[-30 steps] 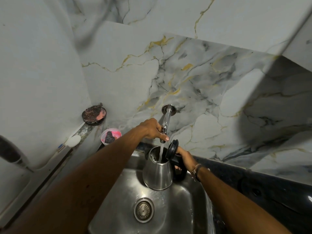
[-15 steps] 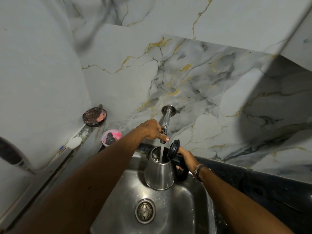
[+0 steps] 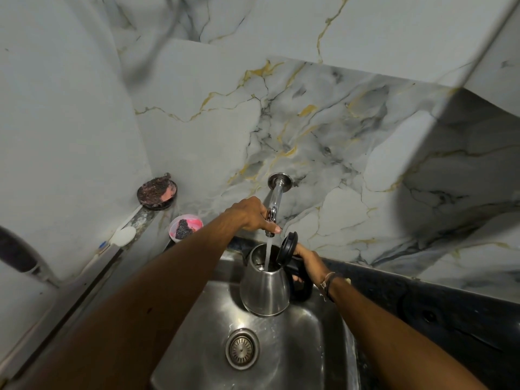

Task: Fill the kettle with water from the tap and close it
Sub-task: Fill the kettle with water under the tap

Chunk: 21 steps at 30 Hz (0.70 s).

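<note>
Nothing has shifted since earlier: left hand [image 3: 251,213] grips the tap [image 3: 274,204] lever, right hand [image 3: 306,260] holds the open-lidded kettle [image 3: 264,288] over the sink [image 3: 281,356], filling under way; next, probably shut tap, close lid [image 3: 287,247].

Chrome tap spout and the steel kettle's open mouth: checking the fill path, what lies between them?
Head view: only the falling water stream lies between chrome tap spout and steel kettle.

The steel kettle [image 3: 264,291] I hold by its black handle in my right hand [image 3: 308,261] stands upright over the sink, black lid [image 3: 287,247] flipped up — water from the chrome tap [image 3: 274,202] under my left hand [image 3: 251,213] streams into its mouth.
</note>
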Motion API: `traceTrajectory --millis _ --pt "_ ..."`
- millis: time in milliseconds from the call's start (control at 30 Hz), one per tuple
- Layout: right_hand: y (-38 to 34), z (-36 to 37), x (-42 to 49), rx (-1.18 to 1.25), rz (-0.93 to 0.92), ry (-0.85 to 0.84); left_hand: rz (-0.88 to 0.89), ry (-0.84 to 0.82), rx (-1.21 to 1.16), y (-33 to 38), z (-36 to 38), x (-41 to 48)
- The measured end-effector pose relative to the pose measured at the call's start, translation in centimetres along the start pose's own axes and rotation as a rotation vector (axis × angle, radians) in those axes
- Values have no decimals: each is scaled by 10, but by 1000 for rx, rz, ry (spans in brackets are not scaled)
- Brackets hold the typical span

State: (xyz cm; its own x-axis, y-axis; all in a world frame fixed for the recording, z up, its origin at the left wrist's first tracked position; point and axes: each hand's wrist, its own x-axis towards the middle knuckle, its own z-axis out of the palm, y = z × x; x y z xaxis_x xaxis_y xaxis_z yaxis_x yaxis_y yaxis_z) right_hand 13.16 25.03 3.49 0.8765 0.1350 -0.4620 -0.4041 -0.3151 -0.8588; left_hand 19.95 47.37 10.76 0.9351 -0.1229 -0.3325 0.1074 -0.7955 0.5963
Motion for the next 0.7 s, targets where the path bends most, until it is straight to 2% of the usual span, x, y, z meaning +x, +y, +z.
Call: traceTrajectory --millis 700 --pt "-1 6 -1 32 5 -22 -19 5 18 -2 2 5"
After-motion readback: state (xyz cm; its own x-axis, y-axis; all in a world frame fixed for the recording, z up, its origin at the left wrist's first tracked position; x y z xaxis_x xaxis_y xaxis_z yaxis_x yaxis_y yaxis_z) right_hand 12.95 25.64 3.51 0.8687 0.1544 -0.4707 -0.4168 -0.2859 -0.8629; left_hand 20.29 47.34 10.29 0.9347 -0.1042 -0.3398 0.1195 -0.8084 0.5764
